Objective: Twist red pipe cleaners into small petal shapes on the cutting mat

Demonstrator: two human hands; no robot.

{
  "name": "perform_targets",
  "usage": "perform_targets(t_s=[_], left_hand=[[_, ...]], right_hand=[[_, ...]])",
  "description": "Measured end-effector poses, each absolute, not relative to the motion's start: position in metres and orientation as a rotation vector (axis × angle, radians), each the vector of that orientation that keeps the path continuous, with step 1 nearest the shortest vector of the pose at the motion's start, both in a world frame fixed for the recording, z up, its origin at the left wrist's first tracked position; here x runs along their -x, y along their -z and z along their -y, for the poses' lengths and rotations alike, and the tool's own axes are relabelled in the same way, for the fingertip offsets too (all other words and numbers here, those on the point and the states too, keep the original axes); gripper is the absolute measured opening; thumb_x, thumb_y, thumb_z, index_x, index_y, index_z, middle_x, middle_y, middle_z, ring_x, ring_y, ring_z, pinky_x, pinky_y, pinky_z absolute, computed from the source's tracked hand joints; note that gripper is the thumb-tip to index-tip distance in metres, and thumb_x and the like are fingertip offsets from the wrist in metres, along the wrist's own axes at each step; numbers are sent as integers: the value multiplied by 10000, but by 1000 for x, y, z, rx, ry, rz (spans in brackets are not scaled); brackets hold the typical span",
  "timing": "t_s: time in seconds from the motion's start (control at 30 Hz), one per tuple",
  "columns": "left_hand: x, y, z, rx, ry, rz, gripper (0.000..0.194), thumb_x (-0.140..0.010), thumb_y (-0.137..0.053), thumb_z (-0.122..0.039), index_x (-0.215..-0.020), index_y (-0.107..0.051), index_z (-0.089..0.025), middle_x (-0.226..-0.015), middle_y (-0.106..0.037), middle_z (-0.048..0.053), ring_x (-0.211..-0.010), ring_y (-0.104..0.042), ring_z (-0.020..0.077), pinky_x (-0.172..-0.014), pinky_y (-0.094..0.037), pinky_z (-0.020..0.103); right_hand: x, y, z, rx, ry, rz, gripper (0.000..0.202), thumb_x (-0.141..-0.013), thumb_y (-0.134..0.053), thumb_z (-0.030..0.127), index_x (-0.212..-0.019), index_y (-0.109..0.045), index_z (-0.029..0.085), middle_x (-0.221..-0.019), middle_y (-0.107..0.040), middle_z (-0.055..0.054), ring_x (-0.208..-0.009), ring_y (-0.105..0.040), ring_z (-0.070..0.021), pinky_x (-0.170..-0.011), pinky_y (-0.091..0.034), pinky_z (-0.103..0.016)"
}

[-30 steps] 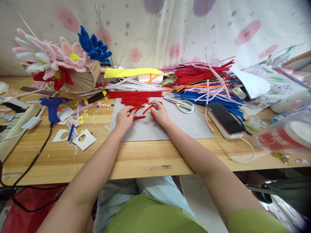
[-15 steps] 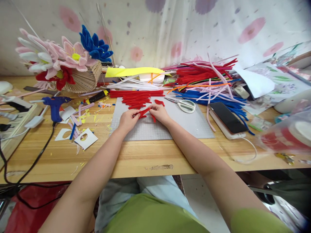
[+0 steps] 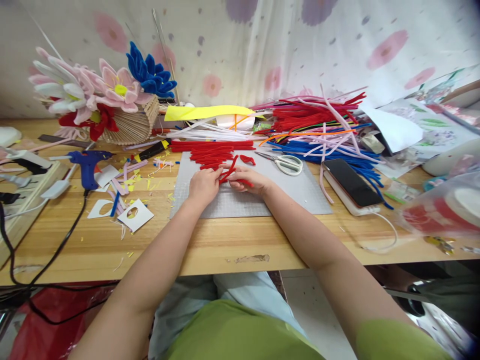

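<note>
Red strips point(image 3: 233, 164) cross between left hand point(image 3: 203, 188) and right hand point(image 3: 254, 180), one slanting away rightward. Both hands' fingers, equally near, pinch them.

We see the scene in bright, fairly even light, its source out of view. The curtain point(image 3: 255, 45) looks palest near the middle and dimmer at upper left, and a soft sheen lies on the wooden tabletop point(image 3: 165, 245). We find only faint shadows under the left hand point(image 3: 204, 187) and right hand point(image 3: 249, 181), where fine detail in the red strips point(image 3: 229, 172) is slightly soft. The wide lens stretches the edges, smears the cup point(image 3: 465, 200), and darkens our upper right corner
</note>
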State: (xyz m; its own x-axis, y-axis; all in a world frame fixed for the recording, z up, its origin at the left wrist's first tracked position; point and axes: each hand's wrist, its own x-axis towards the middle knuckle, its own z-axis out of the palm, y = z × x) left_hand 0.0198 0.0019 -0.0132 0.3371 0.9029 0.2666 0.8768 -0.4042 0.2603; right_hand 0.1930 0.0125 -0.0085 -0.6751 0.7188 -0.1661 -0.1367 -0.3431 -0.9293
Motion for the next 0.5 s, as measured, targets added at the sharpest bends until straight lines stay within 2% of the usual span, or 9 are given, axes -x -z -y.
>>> perform_targets(t_s=[0.17, 0.3, 0.4, 0.5], left_hand=[[-18, 17, -1, -2416, -668, -1554, 452, -803, -395, -123, -1194, -606, -204, -983, -630, 79, -980, -559, 215, -859, -444, 341], [-17, 15, 3, -2371, -873, -1382, 455, -775, -442, -140, -1210, -572, -169, -1143, -584, 81, -1083, -526, 200, -957, -411, 325], [-20, 14, 6, -2412, -877, -1331, 393, -831, -459, -265, -1191, -568, -150, -1134, -600, 95, -1059, -550, 205, -920, -423, 317], [-25, 16, 6, -2437, -766, -1423, 347, -895, -359, -289, -1112, -603, -172, -1045, -647, 89, -968, -595, 202, -824, -439, 307]], right_hand=[[-203, 8, -14, 652, -2078, 1250, 635, -793, -485, 169, -1381, -249, 217, -450, -405, 120, -345, -272, -35, -344, -201, -109], [-203, 13, -14, 631, -2106, 1285, 581, -833, -486, 195, -1378, -284, 216, -439, -384, 119, -338, -248, -32, -340, -200, -112], [-200, 16, -15, 616, -2098, 1267, 521, -854, -506, 265, -1345, -338, 213, -426, -356, 118, -335, -230, -34, -335, -182, -118], [-199, 16, -16, 640, -2113, 1198, 449, -865, -493, 308, -1296, -401, 216, -428, -333, 112, -344, -230, -38, -342, -177, -123]])
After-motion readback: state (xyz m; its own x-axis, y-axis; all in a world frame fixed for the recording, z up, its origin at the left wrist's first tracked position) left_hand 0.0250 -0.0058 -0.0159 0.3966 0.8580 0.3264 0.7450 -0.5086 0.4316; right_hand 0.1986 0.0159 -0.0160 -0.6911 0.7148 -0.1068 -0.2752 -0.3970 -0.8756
